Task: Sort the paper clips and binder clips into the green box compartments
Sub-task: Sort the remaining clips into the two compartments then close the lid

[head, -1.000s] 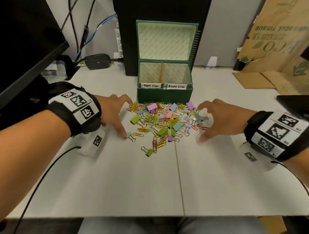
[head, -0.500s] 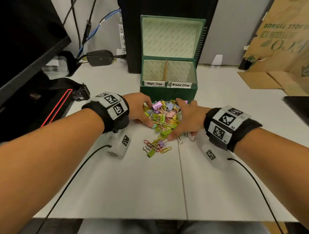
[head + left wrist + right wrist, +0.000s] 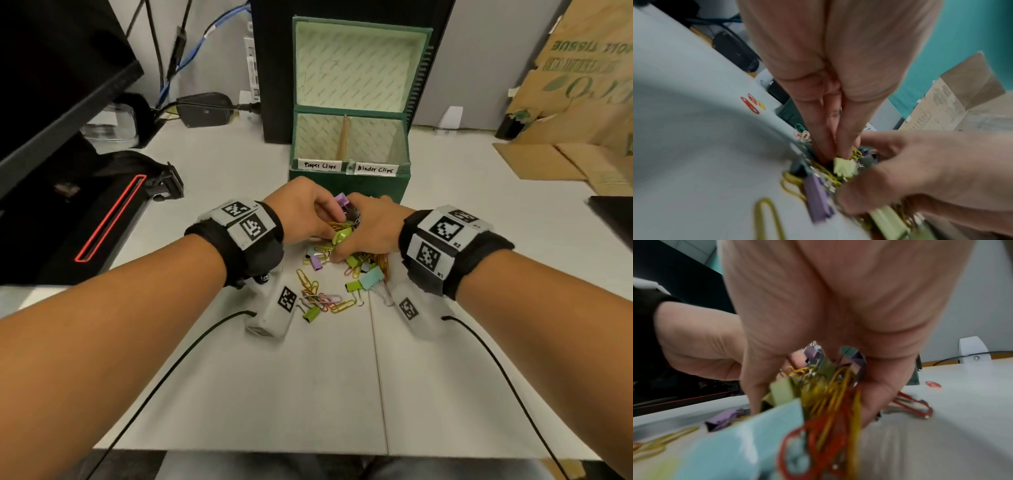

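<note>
Non-task items: black monitor [image 3: 51,85] stood at left, power adapter [image 3: 203,109] with blue cable [image 3: 191,58] behind, flattened cardboard [image 3: 582,102] at right on white table [image 3: 308,394].

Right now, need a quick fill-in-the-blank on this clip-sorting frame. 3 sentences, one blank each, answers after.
1. The green box stands with its lid ____.
2. The label on its left compartment reads ____ Clips.
3. Both hands, left hand and right hand, are cupped around the ____ of clips.

Answers: open; Paper; pile
</note>
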### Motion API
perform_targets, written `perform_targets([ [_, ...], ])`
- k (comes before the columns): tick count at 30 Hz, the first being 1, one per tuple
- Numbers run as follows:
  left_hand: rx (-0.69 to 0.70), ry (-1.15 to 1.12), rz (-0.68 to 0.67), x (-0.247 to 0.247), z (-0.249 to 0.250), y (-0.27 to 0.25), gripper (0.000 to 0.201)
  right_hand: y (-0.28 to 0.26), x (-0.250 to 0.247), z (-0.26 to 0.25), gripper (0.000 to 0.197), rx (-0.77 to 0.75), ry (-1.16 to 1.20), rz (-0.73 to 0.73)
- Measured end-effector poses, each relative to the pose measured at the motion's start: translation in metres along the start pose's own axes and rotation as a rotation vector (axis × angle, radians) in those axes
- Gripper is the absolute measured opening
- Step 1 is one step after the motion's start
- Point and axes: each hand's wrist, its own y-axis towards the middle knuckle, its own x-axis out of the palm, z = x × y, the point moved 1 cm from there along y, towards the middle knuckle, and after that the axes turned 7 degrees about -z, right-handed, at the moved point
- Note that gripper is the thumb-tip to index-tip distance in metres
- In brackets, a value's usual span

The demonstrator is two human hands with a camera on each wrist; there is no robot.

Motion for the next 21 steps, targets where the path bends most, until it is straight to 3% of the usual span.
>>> perform_targets([
  [4, 0.050, -0.119, 0.041, -0.002, 0.010, -0.008, 0.018, 0.002, 0.000, 0.000, 0.063, -0.069, 0.103, 0.065],
  [9, 0.093, -0.321, 0.109, -0.015, 0.026, -0.024, 0.017, 0.001, -0.002, 0.004, 0.065, -0.097, 0.102, 0.128],
  [17, 0.105, -0.528, 0.296, -0.011, 0.015, -0.035, 0.023, -0.006, -0.011, 0.015, 0.019, -0.109, 0.239, 0.150],
  [21, 0.042, -0.731, 0.330, 0.001, 0.003, -0.028, 0.022, -0.018, -0.026, 0.023, 0.013, -0.103, 0.297, 0.147],
])
